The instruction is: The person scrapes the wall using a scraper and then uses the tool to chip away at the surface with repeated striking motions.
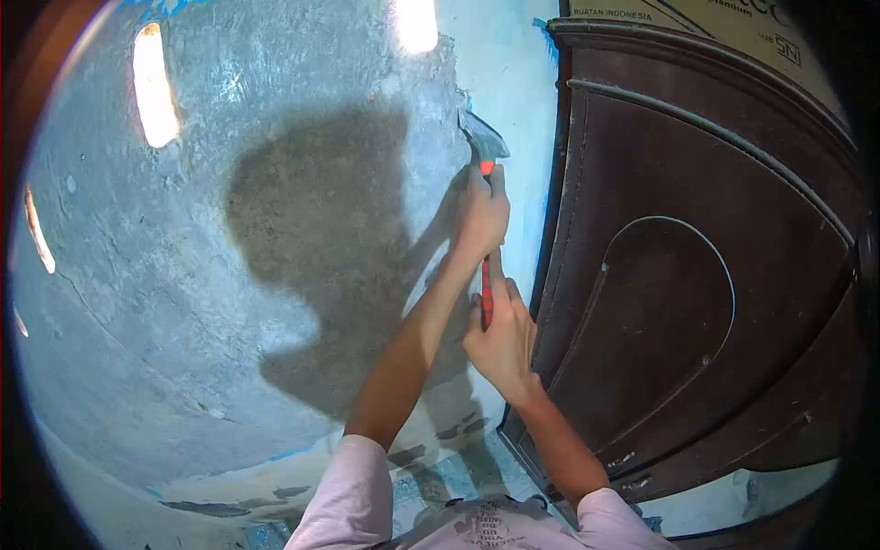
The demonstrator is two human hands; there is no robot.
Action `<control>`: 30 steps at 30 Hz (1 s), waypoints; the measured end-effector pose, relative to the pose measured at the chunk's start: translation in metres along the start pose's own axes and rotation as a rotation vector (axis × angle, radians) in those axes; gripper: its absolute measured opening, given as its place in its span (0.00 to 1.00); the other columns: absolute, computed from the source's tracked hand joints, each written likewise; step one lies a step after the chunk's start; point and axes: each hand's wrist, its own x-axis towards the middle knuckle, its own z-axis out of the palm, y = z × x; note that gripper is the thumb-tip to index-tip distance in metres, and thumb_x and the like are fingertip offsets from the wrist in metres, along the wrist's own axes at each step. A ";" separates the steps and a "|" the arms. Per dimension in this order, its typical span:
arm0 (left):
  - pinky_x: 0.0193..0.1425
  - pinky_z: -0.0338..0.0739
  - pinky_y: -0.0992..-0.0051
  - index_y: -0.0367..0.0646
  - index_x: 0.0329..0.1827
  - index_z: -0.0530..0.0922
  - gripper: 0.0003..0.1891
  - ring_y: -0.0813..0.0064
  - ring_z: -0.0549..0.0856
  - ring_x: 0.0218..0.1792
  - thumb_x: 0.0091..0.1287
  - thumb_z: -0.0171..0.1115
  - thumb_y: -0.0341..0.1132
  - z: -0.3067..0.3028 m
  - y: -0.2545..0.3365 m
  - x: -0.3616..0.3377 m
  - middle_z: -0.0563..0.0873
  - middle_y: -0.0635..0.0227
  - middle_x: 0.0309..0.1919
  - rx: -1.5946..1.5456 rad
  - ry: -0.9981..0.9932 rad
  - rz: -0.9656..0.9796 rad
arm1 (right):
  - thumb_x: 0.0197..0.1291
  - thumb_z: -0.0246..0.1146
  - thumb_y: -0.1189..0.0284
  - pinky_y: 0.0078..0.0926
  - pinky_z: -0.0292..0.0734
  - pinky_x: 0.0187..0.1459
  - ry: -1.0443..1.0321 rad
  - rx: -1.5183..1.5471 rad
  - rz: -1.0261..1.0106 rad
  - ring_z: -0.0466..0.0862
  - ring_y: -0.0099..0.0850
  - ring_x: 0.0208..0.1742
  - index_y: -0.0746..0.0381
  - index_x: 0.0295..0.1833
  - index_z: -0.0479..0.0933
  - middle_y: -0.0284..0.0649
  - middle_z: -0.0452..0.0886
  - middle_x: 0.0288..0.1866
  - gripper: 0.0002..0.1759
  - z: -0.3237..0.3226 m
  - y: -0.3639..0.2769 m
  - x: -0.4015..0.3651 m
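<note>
A hatchet-like tool (487, 139) with a grey metal head and a red and dark handle is held upright against the wall. My left hand (483, 213) is wrapped round the handle just below the head. Lower down, my right hand (502, 337) grips the red end of the same handle. The head's left tip touches the wall at the edge where rough grey plaster (202, 266) meets the light blue painted strip (513, 92).
Right of the strip stands a dark brown wooden panel (678, 183) with curved mouldings, close to my right hand. A cardboard box (733, 23) sits above it. My shadow falls on the wall. Bright light patches lie at the upper left.
</note>
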 end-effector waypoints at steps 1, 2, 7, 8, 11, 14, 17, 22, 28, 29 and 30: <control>0.33 0.84 0.52 0.25 0.52 0.73 0.26 0.44 0.89 0.28 0.82 0.47 0.48 0.000 0.001 0.003 0.85 0.37 0.31 -0.034 0.032 0.055 | 0.59 0.64 0.80 0.51 0.77 0.35 0.066 -0.017 -0.069 0.84 0.53 0.34 0.69 0.68 0.71 0.51 0.77 0.41 0.29 0.003 0.003 0.001; 0.33 0.84 0.52 0.25 0.52 0.73 0.26 0.44 0.89 0.28 0.82 0.47 0.48 0.000 0.003 0.007 0.85 0.37 0.31 -0.032 0.037 0.053 | 0.59 0.64 0.80 0.51 0.77 0.35 0.062 -0.015 -0.072 0.84 0.53 0.34 0.69 0.68 0.71 0.51 0.77 0.41 0.29 0.003 0.006 0.004; 0.32 0.84 0.52 0.27 0.53 0.73 0.26 0.47 0.87 0.22 0.83 0.46 0.49 -0.007 0.027 0.017 0.86 0.39 0.30 -0.169 -0.078 -0.091 | 0.59 0.64 0.79 0.50 0.78 0.35 0.045 -0.051 -0.101 0.84 0.53 0.34 0.67 0.74 0.68 0.50 0.77 0.41 0.34 -0.011 -0.002 0.022; 0.32 0.84 0.53 0.27 0.53 0.73 0.26 0.48 0.86 0.20 0.83 0.46 0.49 -0.005 0.022 0.015 0.86 0.40 0.30 -0.155 -0.062 -0.059 | 0.60 0.63 0.79 0.49 0.78 0.35 0.039 -0.052 -0.108 0.84 0.52 0.34 0.67 0.75 0.67 0.50 0.77 0.41 0.35 -0.012 -0.001 0.020; 0.15 0.65 0.70 0.36 0.53 0.74 0.21 0.77 0.71 0.12 0.83 0.48 0.49 0.008 -0.005 0.001 0.73 0.70 0.18 -0.298 -0.035 -0.089 | 0.64 0.62 0.77 0.49 0.77 0.38 0.006 -0.019 -0.078 0.83 0.53 0.37 0.63 0.82 0.61 0.50 0.77 0.43 0.39 -0.005 0.010 0.001; 0.19 0.70 0.66 0.34 0.52 0.75 0.22 0.71 0.75 0.15 0.83 0.47 0.49 0.010 -0.026 -0.022 0.76 0.64 0.20 -0.344 -0.025 -0.098 | 0.67 0.61 0.75 0.49 0.76 0.40 0.001 0.021 -0.057 0.82 0.54 0.39 0.65 0.81 0.63 0.52 0.77 0.42 0.36 0.003 0.020 -0.020; 0.20 0.74 0.64 0.32 0.51 0.75 0.24 0.68 0.79 0.16 0.84 0.45 0.50 0.003 -0.044 -0.056 0.77 0.62 0.21 -0.429 -0.042 -0.173 | 0.70 0.60 0.76 0.45 0.76 0.39 0.013 0.080 -0.109 0.81 0.50 0.36 0.64 0.82 0.62 0.52 0.76 0.40 0.35 0.023 0.050 -0.045; 0.15 0.70 0.74 0.37 0.52 0.71 0.22 0.78 0.70 0.11 0.85 0.41 0.51 -0.001 -0.063 -0.076 0.69 0.73 0.19 -0.591 -0.127 -0.167 | 0.72 0.59 0.77 0.39 0.72 0.34 0.081 0.182 -0.194 0.77 0.43 0.30 0.67 0.80 0.66 0.50 0.74 0.33 0.31 0.045 0.084 -0.054; 0.16 0.71 0.74 0.35 0.55 0.69 0.24 0.75 0.73 0.12 0.85 0.40 0.52 -0.012 -0.004 -0.021 0.70 0.71 0.19 -0.563 -0.095 -0.093 | 0.73 0.61 0.75 0.35 0.73 0.34 0.087 0.209 -0.180 0.74 0.37 0.27 0.60 0.79 0.69 0.48 0.78 0.33 0.30 0.010 0.045 0.006; 0.15 0.72 0.72 0.34 0.54 0.69 0.23 0.75 0.73 0.12 0.85 0.40 0.51 -0.013 -0.001 -0.026 0.70 0.70 0.18 -0.543 -0.085 -0.104 | 0.73 0.61 0.75 0.35 0.73 0.34 0.102 0.256 -0.189 0.74 0.37 0.27 0.60 0.80 0.68 0.48 0.78 0.34 0.31 0.009 0.045 0.005; 0.15 0.72 0.72 0.34 0.54 0.69 0.23 0.75 0.73 0.12 0.85 0.40 0.51 -0.011 -0.004 -0.032 0.70 0.70 0.18 -0.546 -0.091 -0.105 | 0.73 0.61 0.75 0.35 0.73 0.34 0.105 0.252 -0.185 0.74 0.37 0.27 0.60 0.80 0.68 0.48 0.78 0.34 0.31 0.007 0.046 0.001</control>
